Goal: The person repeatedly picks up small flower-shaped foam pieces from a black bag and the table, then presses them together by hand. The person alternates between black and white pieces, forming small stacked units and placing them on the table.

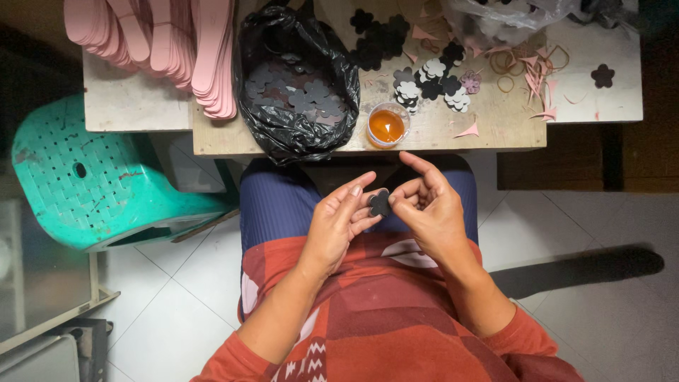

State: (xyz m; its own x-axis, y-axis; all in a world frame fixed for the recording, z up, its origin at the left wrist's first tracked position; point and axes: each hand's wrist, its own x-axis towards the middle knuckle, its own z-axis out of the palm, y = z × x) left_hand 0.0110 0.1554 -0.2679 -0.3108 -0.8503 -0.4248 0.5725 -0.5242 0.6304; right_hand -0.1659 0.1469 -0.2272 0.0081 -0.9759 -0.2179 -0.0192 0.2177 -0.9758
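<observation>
Black flower cutout (380, 203) being pinched between fingertips of left hand (338, 225) and right hand (430, 209), over lap (near orange glue cup (387, 126) on table edge (488, 141), within reach).

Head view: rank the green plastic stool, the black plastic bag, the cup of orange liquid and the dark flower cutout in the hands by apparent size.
1. Green plastic stool
2. Black plastic bag
3. Cup of orange liquid
4. Dark flower cutout, pinched between left hand and right hand; it looks smallest even though nearer the camera.
</observation>
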